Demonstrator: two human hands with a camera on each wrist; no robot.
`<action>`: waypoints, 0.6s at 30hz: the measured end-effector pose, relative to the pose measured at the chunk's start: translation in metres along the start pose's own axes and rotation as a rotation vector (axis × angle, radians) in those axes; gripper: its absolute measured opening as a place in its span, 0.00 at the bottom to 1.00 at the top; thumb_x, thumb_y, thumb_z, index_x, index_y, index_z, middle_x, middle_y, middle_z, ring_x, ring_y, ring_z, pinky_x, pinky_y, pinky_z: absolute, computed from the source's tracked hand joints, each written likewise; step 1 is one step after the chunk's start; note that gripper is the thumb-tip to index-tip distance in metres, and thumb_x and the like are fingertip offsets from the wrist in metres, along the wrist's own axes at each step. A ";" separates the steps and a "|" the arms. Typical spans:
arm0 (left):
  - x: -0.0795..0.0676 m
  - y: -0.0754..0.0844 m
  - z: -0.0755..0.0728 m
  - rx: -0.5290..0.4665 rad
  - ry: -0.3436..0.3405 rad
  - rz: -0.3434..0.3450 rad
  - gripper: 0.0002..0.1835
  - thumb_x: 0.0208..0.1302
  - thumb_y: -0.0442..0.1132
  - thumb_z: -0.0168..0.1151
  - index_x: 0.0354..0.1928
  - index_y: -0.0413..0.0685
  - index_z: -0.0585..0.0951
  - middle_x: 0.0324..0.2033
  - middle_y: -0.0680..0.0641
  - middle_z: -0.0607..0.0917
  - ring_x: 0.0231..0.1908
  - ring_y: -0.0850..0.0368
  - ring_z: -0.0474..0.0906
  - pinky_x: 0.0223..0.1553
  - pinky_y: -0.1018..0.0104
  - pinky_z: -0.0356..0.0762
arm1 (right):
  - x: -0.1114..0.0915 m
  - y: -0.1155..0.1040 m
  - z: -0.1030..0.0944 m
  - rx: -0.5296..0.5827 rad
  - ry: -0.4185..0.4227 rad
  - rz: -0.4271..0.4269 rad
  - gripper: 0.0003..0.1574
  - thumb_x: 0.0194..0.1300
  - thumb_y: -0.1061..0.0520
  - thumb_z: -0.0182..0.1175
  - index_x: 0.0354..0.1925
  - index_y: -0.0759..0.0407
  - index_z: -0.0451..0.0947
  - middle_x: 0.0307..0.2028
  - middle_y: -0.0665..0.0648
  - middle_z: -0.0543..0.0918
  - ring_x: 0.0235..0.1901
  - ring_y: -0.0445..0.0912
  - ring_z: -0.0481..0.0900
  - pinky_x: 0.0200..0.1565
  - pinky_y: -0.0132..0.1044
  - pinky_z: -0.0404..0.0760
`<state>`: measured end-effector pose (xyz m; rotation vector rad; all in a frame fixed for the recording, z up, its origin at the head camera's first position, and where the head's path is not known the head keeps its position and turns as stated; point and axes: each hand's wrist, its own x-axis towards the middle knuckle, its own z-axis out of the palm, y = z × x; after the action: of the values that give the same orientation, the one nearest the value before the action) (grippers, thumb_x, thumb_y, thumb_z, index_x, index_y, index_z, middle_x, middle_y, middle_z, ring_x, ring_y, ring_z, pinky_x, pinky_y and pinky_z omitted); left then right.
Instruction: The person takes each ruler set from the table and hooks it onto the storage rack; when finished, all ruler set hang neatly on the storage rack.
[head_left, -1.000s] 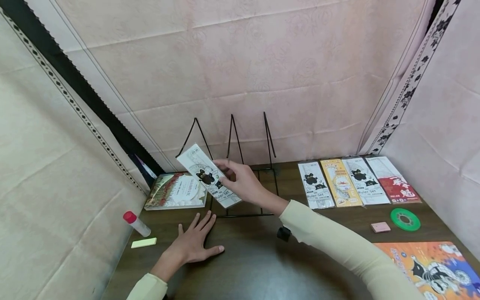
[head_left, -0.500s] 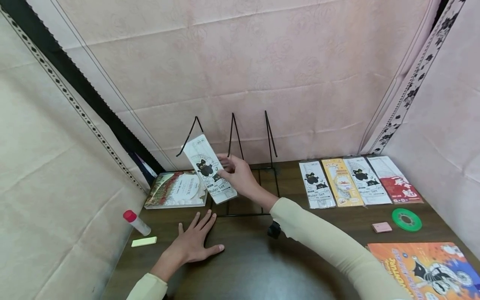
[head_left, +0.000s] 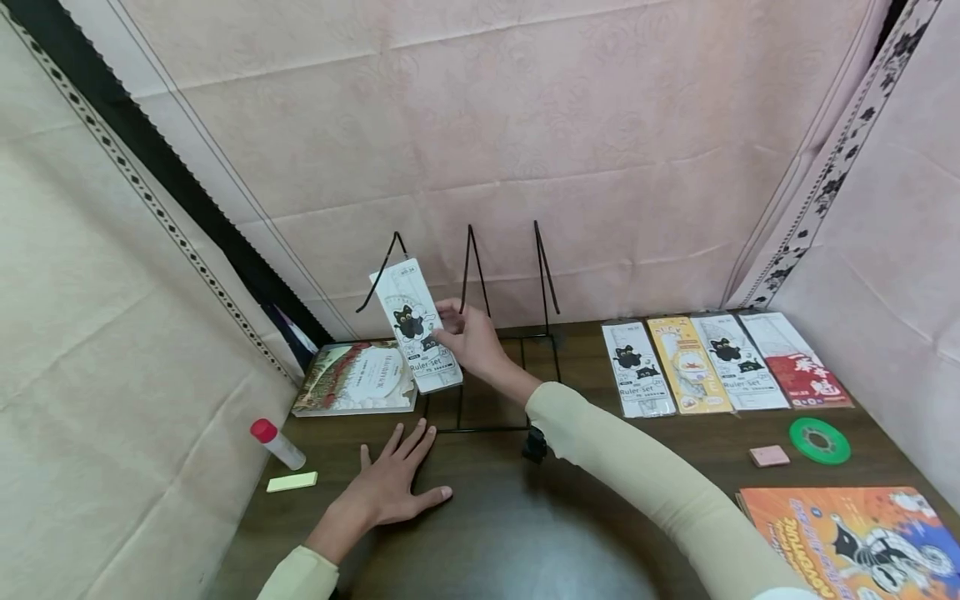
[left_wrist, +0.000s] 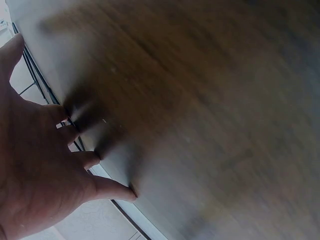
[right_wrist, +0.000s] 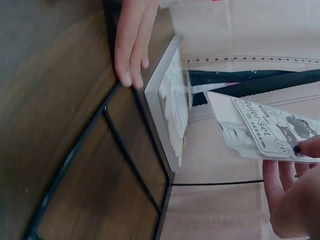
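Observation:
My right hand (head_left: 476, 340) pinches a white ruler set packet (head_left: 417, 325) with black cat drawings, thumb on its front and fingers behind. The packet stands nearly upright, tilted a little left, its top at the left prong of a black wire display rack (head_left: 545, 279). That prong crosses the packet's upper left corner; whether they touch I cannot tell. In the right wrist view the lower end of the packet (right_wrist: 260, 125) reads "Ruler Set". My left hand (head_left: 390, 485) rests on the table with fingers spread, fingertips close to the rack's base.
A book (head_left: 360, 379) lies left of the rack. A glue stick (head_left: 278, 443) and pale yellow strip (head_left: 292, 482) lie at left. At right are several ruler packets (head_left: 688, 372), a green ring (head_left: 820, 441), a pink block (head_left: 769, 456) and an orange book (head_left: 862, 533). Fabric walls surround the table.
My right hand has raised the ruler set packet slightly and turned it more upright, bringing its top to the rack's left prong. My left hand has stayed in place.

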<state>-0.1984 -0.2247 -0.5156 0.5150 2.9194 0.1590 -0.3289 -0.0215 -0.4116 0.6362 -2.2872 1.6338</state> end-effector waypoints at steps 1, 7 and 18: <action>0.000 0.000 0.000 -0.001 0.001 0.001 0.54 0.49 0.85 0.40 0.76 0.71 0.47 0.77 0.60 0.45 0.77 0.45 0.41 0.57 0.17 0.43 | 0.001 0.001 0.000 -0.035 0.005 -0.011 0.19 0.61 0.58 0.66 0.52 0.51 0.78 0.45 0.53 0.85 0.39 0.42 0.84 0.41 0.32 0.81; -0.002 0.001 -0.001 -0.008 -0.001 -0.005 0.54 0.49 0.85 0.41 0.76 0.71 0.47 0.77 0.60 0.46 0.77 0.45 0.42 0.56 0.16 0.44 | 0.006 0.005 0.000 -0.193 0.002 -0.064 0.18 0.63 0.57 0.64 0.52 0.49 0.77 0.43 0.51 0.85 0.36 0.40 0.85 0.38 0.31 0.82; 0.001 0.002 -0.003 -0.018 -0.018 -0.001 0.54 0.49 0.85 0.40 0.76 0.71 0.46 0.77 0.60 0.44 0.77 0.45 0.41 0.57 0.17 0.43 | 0.022 0.015 0.002 -0.353 0.036 -0.014 0.14 0.64 0.52 0.62 0.49 0.45 0.78 0.42 0.46 0.85 0.38 0.38 0.83 0.41 0.33 0.81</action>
<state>-0.1992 -0.2231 -0.5130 0.5094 2.8977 0.1791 -0.3553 -0.0236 -0.4148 0.5307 -2.4510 1.1793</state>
